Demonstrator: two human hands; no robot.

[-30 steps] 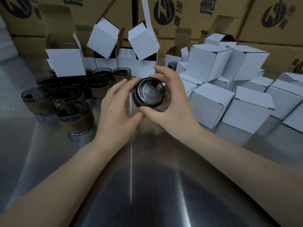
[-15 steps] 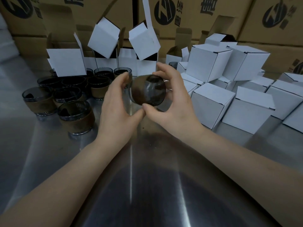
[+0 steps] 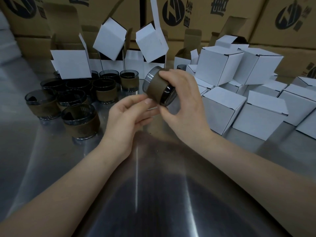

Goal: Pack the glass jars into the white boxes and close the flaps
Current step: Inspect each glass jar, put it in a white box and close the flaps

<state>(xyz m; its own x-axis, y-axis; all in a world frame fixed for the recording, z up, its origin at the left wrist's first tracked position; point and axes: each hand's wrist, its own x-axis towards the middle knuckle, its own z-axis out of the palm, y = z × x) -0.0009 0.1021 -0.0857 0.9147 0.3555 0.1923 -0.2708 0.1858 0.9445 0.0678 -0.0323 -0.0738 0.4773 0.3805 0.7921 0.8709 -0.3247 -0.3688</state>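
Gripping one tilted jar [image 3: 156,89], right hand [image 3: 181,103] sits beside left hand [image 3: 126,115].

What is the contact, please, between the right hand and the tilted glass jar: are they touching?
Touching. The head view shows the right hand gripping the glass jar, fingers curled over its brown band and thumb beneath, no gap between them.

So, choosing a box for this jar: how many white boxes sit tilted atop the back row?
2: left tilted box at back centre; right tilted box beside it, flap raised. None seem hidden.
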